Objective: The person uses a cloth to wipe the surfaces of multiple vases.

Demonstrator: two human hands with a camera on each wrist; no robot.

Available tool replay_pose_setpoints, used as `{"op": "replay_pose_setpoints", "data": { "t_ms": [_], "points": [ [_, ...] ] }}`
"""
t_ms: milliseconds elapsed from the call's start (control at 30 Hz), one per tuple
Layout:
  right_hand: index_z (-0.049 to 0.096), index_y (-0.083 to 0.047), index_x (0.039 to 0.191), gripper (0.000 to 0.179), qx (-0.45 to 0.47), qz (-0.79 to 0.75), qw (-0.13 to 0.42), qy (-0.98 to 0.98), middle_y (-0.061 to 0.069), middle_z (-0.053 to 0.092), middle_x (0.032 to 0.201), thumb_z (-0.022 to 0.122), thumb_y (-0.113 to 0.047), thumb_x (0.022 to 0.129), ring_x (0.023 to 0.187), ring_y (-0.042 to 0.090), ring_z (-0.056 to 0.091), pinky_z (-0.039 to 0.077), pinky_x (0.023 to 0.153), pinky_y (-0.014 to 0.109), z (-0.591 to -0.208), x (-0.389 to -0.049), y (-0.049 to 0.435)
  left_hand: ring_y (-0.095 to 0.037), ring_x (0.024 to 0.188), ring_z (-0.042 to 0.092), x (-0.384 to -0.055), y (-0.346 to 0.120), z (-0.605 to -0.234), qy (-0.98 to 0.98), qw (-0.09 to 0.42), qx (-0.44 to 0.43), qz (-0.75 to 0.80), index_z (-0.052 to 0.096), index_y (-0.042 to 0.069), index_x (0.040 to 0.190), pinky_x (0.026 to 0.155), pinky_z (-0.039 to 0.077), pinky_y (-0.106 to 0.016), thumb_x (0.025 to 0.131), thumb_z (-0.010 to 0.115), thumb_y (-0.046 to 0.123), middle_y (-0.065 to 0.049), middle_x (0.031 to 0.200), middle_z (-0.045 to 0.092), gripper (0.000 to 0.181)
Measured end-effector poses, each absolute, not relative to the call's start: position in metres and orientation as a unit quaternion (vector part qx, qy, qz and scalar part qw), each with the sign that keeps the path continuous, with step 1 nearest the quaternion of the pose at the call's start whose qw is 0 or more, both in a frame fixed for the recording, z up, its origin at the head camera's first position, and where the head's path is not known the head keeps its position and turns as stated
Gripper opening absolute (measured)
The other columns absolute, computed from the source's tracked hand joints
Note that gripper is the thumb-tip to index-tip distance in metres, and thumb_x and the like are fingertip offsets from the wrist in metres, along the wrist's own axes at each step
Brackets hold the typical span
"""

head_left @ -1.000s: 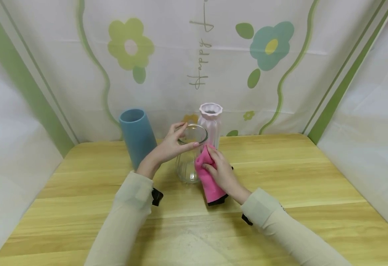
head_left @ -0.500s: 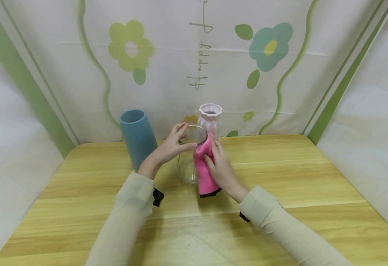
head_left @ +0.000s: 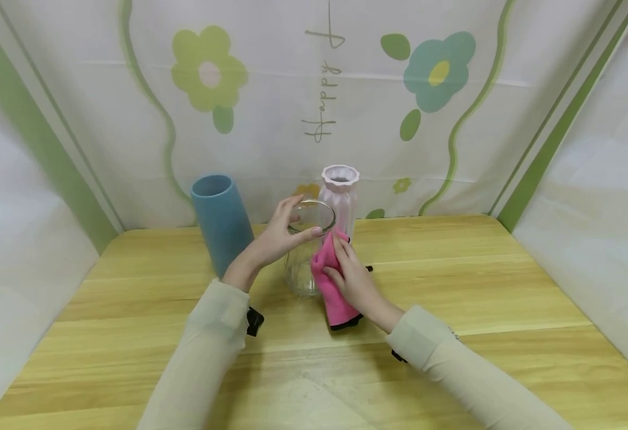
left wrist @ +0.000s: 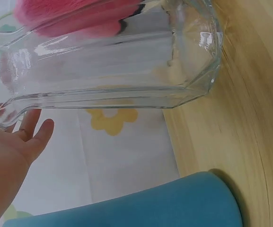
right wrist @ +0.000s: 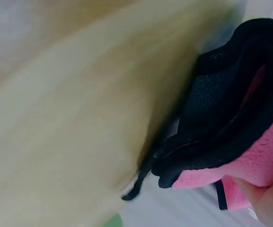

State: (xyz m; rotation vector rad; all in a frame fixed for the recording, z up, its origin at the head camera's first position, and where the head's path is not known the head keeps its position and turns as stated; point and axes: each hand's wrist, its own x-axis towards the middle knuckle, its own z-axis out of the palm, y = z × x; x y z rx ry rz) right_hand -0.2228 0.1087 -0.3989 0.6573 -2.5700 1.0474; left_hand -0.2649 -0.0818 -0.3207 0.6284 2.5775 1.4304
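Note:
A clear glass vase [head_left: 300,272] stands on the table, its ribbed wall filling the top of the left wrist view. My left hand [head_left: 275,240] holds it by the rim, with the thumb on the near side and the fingers on the far left. My right hand [head_left: 361,283] grips a bunched pink cloth [head_left: 339,307] with black edging against the vase's right side. Folds of the cloth [right wrist: 264,146] hang loose in the right wrist view. The cloth hides part of the glass.
A tall blue vase [head_left: 223,224] stands just left of my left hand. Behind the glass is a pale pink vase [head_left: 342,203] with a scalloped rim. The wooden table [head_left: 507,298] meets a flower-printed curtain [head_left: 270,119] at the back.
The right hand slid the cloth up the glass toward the rim, then back down. Its lower edge swung left and right again. The left hand and the vases stayed in place.

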Motion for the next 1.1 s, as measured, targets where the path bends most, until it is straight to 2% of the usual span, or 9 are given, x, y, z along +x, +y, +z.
{"op": "replay_pose_setpoints", "data": {
  "t_ms": [167,300,400,533,633,800,1100],
  "points": [
    [0.024,0.0,0.15,0.069,0.217,0.363,0.111,-0.899,0.021,0.035,0.15,0.06,-0.012,0.093,0.125,0.04,0.05,0.043,0.103,0.05,-0.407,-0.222,0.115,-0.034,0.138,0.034,-0.267,-0.082,-0.323,0.851,0.047,0.211,0.478,0.016,0.013,0.153,0.102,0.043,-0.054,0.084,0.06,0.061,-0.008,0.159,0.004,0.095],
    [0.027,0.002,0.149,0.067,0.206,0.36,0.092,-0.905,0.023,0.034,0.151,0.061,-0.011,0.092,0.131,0.041,0.044,0.039,0.106,0.05,-0.41,-0.221,0.118,-0.035,0.137,0.035,-0.268,-0.081,-0.323,0.848,0.042,0.204,0.487,0.018,0.014,0.153,0.101,0.044,-0.053,0.087,0.06,0.053,-0.011,0.155,0.001,0.087],
    [0.029,0.003,0.147,0.065,0.203,0.356,0.086,-0.908,0.024,0.033,0.151,0.061,-0.011,0.092,0.134,0.041,0.041,0.037,0.108,0.05,-0.411,-0.22,0.118,-0.035,0.136,0.035,-0.267,-0.081,-0.324,0.847,0.035,0.202,0.49,0.018,0.017,0.153,0.1,0.044,-0.053,0.088,0.061,0.051,-0.013,0.153,0.005,0.084],
    [0.031,0.005,0.146,0.063,0.207,0.361,0.099,-0.904,0.025,0.034,0.15,0.06,-0.009,0.092,0.133,0.042,0.04,0.036,0.109,0.05,-0.41,-0.22,0.116,-0.034,0.132,0.037,-0.266,-0.084,-0.326,0.851,0.025,0.204,0.483,0.018,0.017,0.152,0.1,0.043,-0.055,0.088,0.058,0.056,-0.013,0.151,0.013,0.085],
    [0.031,0.004,0.146,0.061,0.211,0.37,0.113,-0.898,0.024,0.034,0.15,0.059,-0.009,0.093,0.134,0.042,0.04,0.036,0.109,0.05,-0.407,-0.221,0.114,-0.033,0.132,0.038,-0.265,-0.086,-0.327,0.855,0.025,0.204,0.476,0.017,0.015,0.153,0.101,0.042,-0.056,0.091,0.056,0.053,-0.013,0.152,0.016,0.082],
    [0.032,0.003,0.146,0.06,0.214,0.394,0.147,-0.882,0.024,0.036,0.15,0.058,-0.008,0.094,0.134,0.041,0.041,0.037,0.109,0.049,-0.395,-0.223,0.11,-0.034,0.137,0.035,-0.264,-0.088,-0.322,0.863,0.042,0.205,0.459,0.013,0.012,0.154,0.105,0.038,-0.058,0.094,0.053,0.044,-0.011,0.158,0.011,0.079],
    [0.033,0.006,0.145,0.06,0.198,0.44,0.191,-0.855,0.026,0.036,0.149,0.059,-0.007,0.092,0.138,0.039,0.035,0.031,0.113,0.047,-0.373,-0.226,0.105,-0.033,0.143,0.028,-0.261,-0.088,-0.318,0.849,0.085,0.217,0.474,0.005,0.016,0.155,0.11,0.032,-0.057,0.096,0.049,0.039,-0.006,0.161,0.001,0.078]
  ]
}}
